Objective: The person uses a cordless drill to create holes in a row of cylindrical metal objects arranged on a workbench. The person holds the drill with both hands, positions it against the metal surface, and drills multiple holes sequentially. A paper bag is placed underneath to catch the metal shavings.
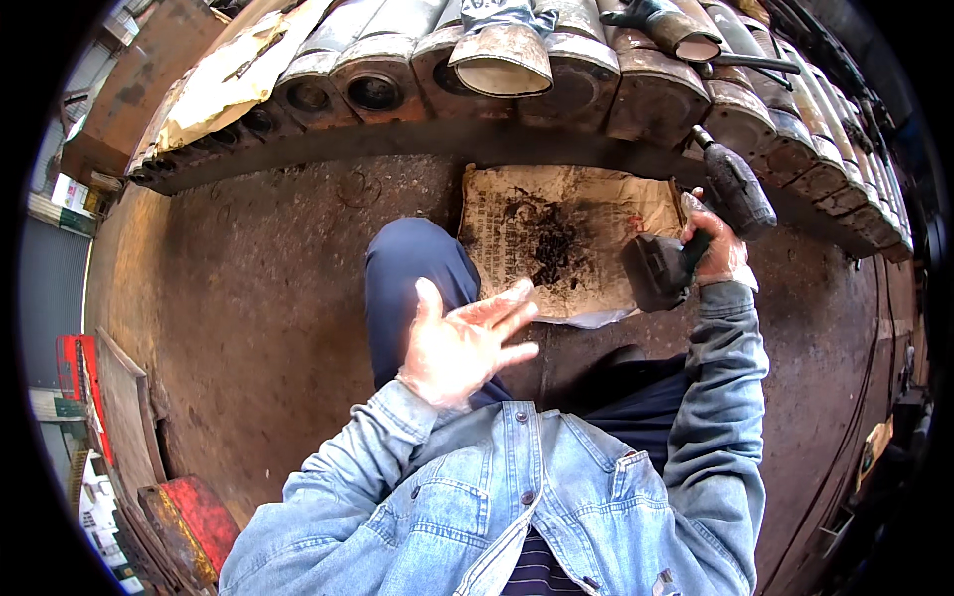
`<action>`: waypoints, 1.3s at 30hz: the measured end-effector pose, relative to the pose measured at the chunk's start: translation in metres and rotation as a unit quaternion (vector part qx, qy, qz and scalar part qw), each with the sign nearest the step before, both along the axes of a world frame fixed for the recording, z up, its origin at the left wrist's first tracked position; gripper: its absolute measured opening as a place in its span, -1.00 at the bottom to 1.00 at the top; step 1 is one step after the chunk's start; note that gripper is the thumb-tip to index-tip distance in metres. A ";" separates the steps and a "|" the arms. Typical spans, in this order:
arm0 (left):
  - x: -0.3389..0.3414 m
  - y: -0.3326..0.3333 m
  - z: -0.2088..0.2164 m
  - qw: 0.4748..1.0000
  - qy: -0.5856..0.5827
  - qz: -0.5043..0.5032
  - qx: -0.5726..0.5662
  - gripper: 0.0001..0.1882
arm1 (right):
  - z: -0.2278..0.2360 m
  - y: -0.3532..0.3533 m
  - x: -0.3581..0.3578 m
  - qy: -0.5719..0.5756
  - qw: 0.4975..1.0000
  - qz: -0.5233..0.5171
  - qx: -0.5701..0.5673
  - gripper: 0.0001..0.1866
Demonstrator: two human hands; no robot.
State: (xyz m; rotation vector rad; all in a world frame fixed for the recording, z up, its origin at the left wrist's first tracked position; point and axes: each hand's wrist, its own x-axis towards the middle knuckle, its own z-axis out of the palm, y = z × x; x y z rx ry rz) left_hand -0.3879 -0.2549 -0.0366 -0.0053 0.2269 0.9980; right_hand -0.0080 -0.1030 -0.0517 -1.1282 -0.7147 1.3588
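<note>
My right hand (717, 248), in a clear plastic glove, is closed round the grip of a dark cordless impact driver (736, 184). A long socket or bit points up and left from its nose, and the black battery (656, 270) hangs at the lower left. My left hand (462, 348), gloved the same way, is empty, its fingers spread above my bent knee. Below and between the hands lies a flattened brown paper sheet (492, 243) on the floor, smeared with black grease (556, 243). The bit stands just short of the row of metal cylinders (738, 114).
Several round-ended metal cylinders (373, 89) with square end blocks lie side by side along the far side. Work gloves (505, 60) rest on them, beside a dark bar (760, 63) and a yellowish sheet (234, 84). A red box (204, 517) stands at lower left; cables run along the right.
</note>
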 end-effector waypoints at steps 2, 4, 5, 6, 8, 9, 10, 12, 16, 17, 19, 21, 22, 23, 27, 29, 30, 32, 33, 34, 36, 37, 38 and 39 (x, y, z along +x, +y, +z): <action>-0.024 -0.006 0.016 0.992 0.079 -0.049 0.090 -0.24 | -0.003 0.001 0.004 0.007 1.000 -0.005 0.002 -0.53; -0.043 -0.001 0.046 0.977 0.183 -0.056 0.090 -0.10 | 0.004 -0.002 -0.002 -0.009 1.000 -0.018 0.011 -0.53; -0.043 0.007 0.066 0.957 0.269 -0.011 0.105 -0.06 | 0.009 -0.005 -0.004 -0.019 0.999 -0.026 0.015 -0.53; -0.046 0.024 0.079 0.932 0.335 -0.013 0.136 -0.05 | 0.011 -0.006 -0.005 -0.016 0.999 -0.037 0.007 -0.52; -0.049 0.069 0.078 0.832 0.497 0.024 0.246 -0.12 | 0.008 -0.005 -0.005 -0.014 0.999 -0.036 0.004 -0.52; -0.046 0.095 0.068 0.745 0.580 0.062 0.323 -0.18 | 0.009 -0.004 -0.003 -0.017 0.999 -0.039 0.005 -0.52; -0.032 0.119 0.076 0.687 0.612 0.065 0.387 -0.32 | 0.008 -0.003 -0.002 -0.034 0.998 -0.047 0.003 -0.53; -0.011 0.157 0.086 0.416 0.756 0.093 0.496 -0.42 | 0.014 -0.006 -0.006 -0.034 0.998 -0.047 0.005 -0.53; 0.002 0.236 0.048 0.096 0.810 0.227 0.533 -0.62 | 0.016 0.000 -0.010 -0.012 0.999 -0.032 0.007 -0.57; 0.008 0.250 0.050 0.088 0.835 0.185 0.510 -0.66 | 0.018 -0.002 -0.009 -0.006 0.999 -0.033 0.007 -0.59; 0.019 0.272 0.055 0.071 0.879 0.100 0.460 -0.71 | 0.022 -0.007 -0.011 -0.007 0.998 -0.056 0.008 -0.57; 0.029 0.288 0.061 0.059 0.911 0.025 0.408 -0.68 | 0.033 -0.012 -0.015 -0.005 0.998 -0.061 -0.010 -0.58; 0.028 0.303 0.050 0.052 0.907 0.043 0.415 -0.67 | 0.034 -0.012 -0.014 -0.003 0.998 -0.053 0.012 -0.60; -0.001 0.332 0.024 0.047 0.900 0.047 0.431 -0.65 | 0.041 -0.011 -0.027 -0.004 0.999 -0.041 0.013 -0.62; 0.029 0.352 0.036 0.057 0.868 0.206 0.448 -0.49 | 0.031 -0.010 -0.021 -0.105 0.993 -0.046 -0.010 -0.71; 0.056 0.357 0.082 0.106 0.925 -0.019 0.366 -0.53 | 0.034 -0.011 -0.018 -0.122 0.990 -0.047 -0.046 -0.76; 0.073 0.347 0.112 0.086 0.929 -0.082 0.349 -0.59 | 0.039 -0.011 -0.018 -0.110 0.991 -0.046 -0.065 -0.77; 0.072 0.353 0.122 0.005 0.927 -0.091 0.363 -0.57 | 0.041 -0.008 -0.023 -0.085 0.994 -0.040 -0.050 -0.75; 0.067 0.364 0.115 -0.015 0.922 -0.076 0.379 -0.55 | 0.035 -0.006 -0.024 -0.075 0.996 -0.042 -0.022 -0.72; 0.065 0.365 0.112 -0.057 0.908 0.005 0.416 -0.55 | 0.039 -0.007 -0.024 -0.117 0.992 -0.030 -0.021 -0.70; 0.052 0.374 0.104 -0.057 0.901 0.045 0.428 -0.58 | 0.051 -0.006 -0.029 -0.137 0.989 -0.027 -0.039 -0.66; 0.051 0.379 0.100 -0.042 0.900 0.047 0.432 -0.59 | 0.047 -0.004 -0.029 -0.076 0.996 -0.037 -0.035 -0.65; 0.050 0.382 0.095 -0.031 0.900 0.050 0.433 -0.60 | 0.042 -0.003 -0.027 -0.060 0.997 -0.036 -0.027 -0.65; 0.048 0.386 0.091 -0.020 0.897 0.054 0.438 -0.62 | 0.039 -0.003 -0.025 -0.045 0.998 -0.036 -0.019 -0.65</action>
